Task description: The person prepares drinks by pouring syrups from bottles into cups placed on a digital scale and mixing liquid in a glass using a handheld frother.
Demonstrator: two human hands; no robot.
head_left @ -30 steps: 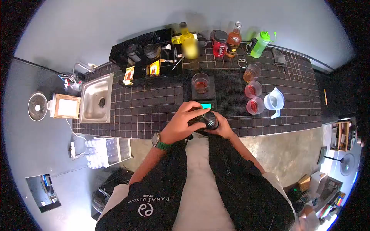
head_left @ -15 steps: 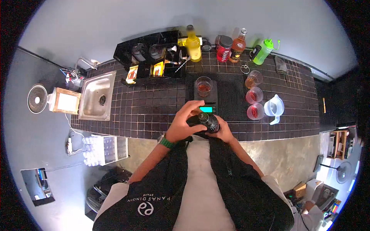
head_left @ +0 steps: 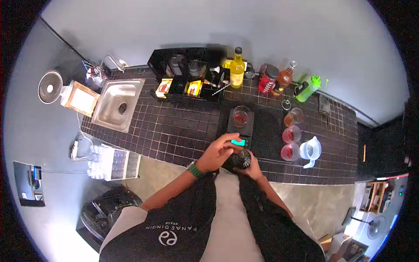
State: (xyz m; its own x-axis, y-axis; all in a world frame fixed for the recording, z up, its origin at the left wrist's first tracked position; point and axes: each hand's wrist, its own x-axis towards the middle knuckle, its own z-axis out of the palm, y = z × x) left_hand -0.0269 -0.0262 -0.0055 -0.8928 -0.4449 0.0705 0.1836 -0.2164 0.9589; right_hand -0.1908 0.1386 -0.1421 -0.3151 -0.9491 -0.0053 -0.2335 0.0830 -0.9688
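A dark ribbed bottle [head_left: 242, 159] is held at the counter's front edge. My right hand [head_left: 254, 169] wraps round its body from the right. My left hand [head_left: 218, 153], with a green-strapped watch at the wrist, has its fingers bent together over the bottle's top; whatever they pinch there is hidden. Just beyond my hands, a black scale [head_left: 246, 131] with a lit green display [head_left: 238, 143] carries a clear cup [head_left: 240, 116] of reddish liquid.
Three clear cups [head_left: 291, 134] and a clear jug [head_left: 310, 151] stand to the right. A yellow bottle [head_left: 237, 72], red jar [head_left: 268, 79], amber bottle [head_left: 284, 78] and green bottle [head_left: 308, 89] line the back. A black organiser [head_left: 187, 94] and sink [head_left: 118, 105] are left.
The view has turned and shifted. My left fingers, spread beside the bottle's top half a second ago, have closed over it. My right hand still holds the bottle.
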